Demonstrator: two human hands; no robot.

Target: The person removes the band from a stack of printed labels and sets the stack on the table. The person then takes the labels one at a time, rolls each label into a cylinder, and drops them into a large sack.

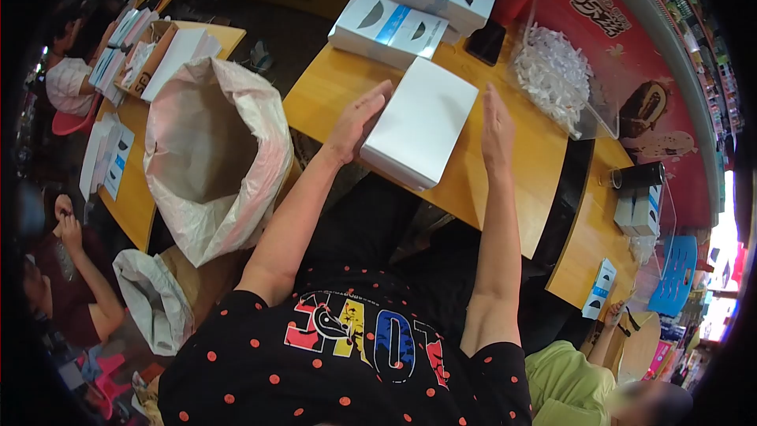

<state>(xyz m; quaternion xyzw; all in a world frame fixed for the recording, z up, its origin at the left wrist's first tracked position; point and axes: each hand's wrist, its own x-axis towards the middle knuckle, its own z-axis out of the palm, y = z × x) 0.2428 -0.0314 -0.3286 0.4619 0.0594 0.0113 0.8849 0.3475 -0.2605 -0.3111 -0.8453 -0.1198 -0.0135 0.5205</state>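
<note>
A white block (426, 118), like a thick stack of paper or a plain box, lies on the yellow wooden table (520, 197) in front of me. My left hand (359, 122) is stretched flat along its left side, very close to it; whether it touches cannot be made out. On the other side my right hand (497, 130) stands upright, fingers straight, with a narrow gap to the block. Beyond the block are several white packs with blue bands (386, 28). A dark phone (486, 41) lies right of them.
A clear bin (599, 118) of white paper scraps (552, 67) stands at the right. A large open woven sack (217, 221) is at my left, a smaller one (154, 300) behind it. Other people sit nearby. A black cup (639, 179) is on the right-hand table.
</note>
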